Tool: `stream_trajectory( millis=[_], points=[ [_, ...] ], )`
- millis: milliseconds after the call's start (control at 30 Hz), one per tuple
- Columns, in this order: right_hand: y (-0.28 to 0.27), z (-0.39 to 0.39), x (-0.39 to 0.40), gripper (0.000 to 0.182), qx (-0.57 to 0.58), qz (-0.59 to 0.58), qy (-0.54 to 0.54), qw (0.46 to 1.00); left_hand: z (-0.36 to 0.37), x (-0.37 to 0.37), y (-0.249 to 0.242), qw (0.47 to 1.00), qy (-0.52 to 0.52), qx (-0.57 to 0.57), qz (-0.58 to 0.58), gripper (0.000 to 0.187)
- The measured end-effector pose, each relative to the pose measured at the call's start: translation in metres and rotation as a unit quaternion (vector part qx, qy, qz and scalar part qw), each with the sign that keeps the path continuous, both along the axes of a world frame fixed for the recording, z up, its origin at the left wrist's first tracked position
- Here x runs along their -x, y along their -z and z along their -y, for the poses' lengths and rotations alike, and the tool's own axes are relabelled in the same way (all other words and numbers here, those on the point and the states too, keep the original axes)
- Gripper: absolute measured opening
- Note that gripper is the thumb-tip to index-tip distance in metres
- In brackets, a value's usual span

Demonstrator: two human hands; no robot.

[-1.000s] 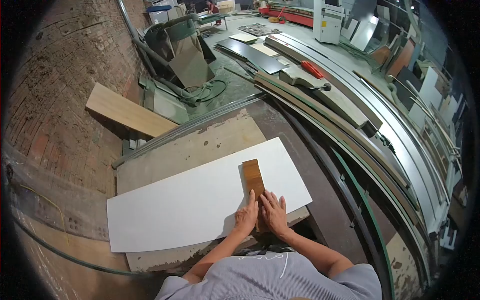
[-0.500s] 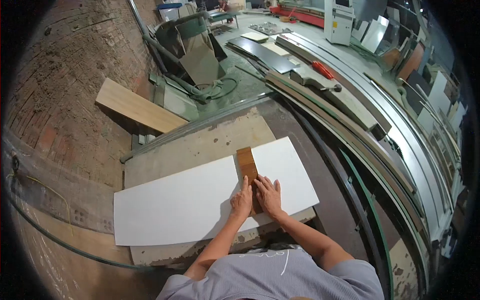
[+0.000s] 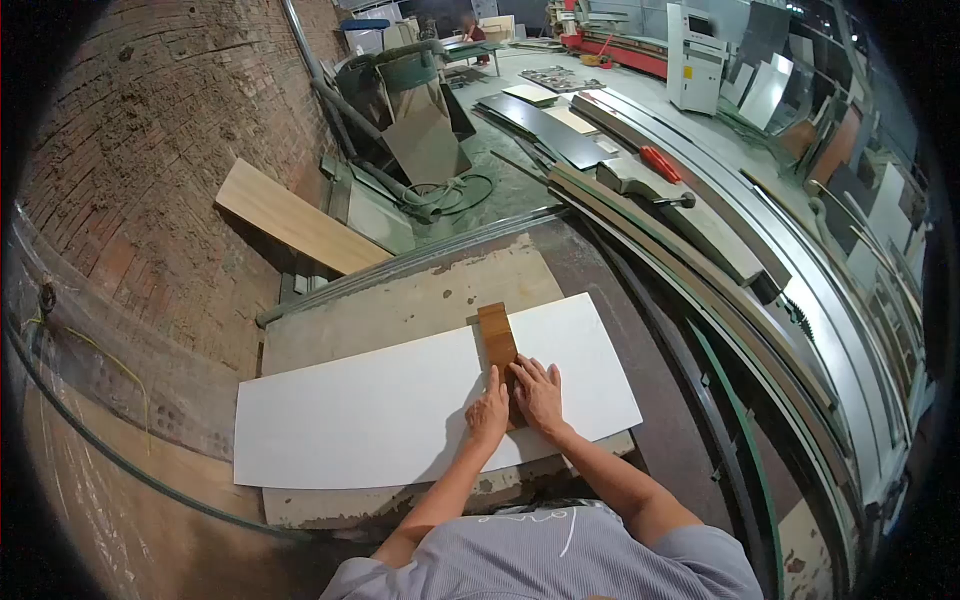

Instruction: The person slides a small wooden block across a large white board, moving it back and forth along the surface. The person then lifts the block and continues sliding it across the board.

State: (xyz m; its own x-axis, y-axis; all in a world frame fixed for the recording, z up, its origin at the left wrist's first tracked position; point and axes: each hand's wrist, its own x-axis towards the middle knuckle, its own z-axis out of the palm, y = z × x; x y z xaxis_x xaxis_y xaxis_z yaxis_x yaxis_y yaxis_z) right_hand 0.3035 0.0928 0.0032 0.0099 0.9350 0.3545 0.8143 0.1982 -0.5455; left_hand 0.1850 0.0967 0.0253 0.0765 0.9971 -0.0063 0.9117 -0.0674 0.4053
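Observation:
A brown wooden strip [image 3: 496, 335] lies across a long white panel [image 3: 350, 420], its far end reaching just past the panel's back edge. Along the strip's left side rests my left hand [image 3: 488, 412], index finger stretched out onto the wood and the other fingers partly bent. My right hand [image 3: 540, 395] lies on the right side with its fingers spread, the fingertips touching the strip's edge. Between the two hands the near part of the strip is partly covered. Under the panel is a worn, stained board [image 3: 400, 300].
Long boards and metal profiles [image 3: 690, 260] run along the right, with a red-handled tool [image 3: 660, 163] and a hammer [image 3: 680, 201] on top. A light wooden plank [image 3: 300, 220] leans by the brick wall [image 3: 180, 130] at left. Far back, a person [image 3: 472, 30] is near a table.
My head view has shifted a little, so the surroundings sit slightly lower and further right. Both hands stay on the wooden strip, nearly unmoved.

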Motion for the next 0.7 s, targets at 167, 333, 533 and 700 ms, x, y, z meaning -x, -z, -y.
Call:
stream_trajectory(
  millis=[167, 333, 533, 700],
  points=[
    [0.003, -0.001, -0.001, 0.04, -0.009, 0.005, 0.001, 1.0, -0.004, 0.003, 0.018, 0.999, 0.011, -0.042, 0.002, 0.048],
    [0.004, 0.0, -0.001, 0.041, -0.017, 0.009, -0.003, 1.0, -0.005, 0.004, 0.027, 0.995, 0.019, -0.094, -0.01, 0.049],
    [0.006, 0.002, 0.0, 0.043, -0.029, -0.006, 0.009, 1.0, 0.0, 0.001, 0.009, 1.0, 0.006, -0.024, 0.004, 0.048],
    [0.009, -0.001, 0.001, 0.048, -0.024, 0.016, 0.025, 0.999, 0.0, 0.001, 0.008, 0.999, 0.001, -0.033, 0.025, 0.047]
  ],
)
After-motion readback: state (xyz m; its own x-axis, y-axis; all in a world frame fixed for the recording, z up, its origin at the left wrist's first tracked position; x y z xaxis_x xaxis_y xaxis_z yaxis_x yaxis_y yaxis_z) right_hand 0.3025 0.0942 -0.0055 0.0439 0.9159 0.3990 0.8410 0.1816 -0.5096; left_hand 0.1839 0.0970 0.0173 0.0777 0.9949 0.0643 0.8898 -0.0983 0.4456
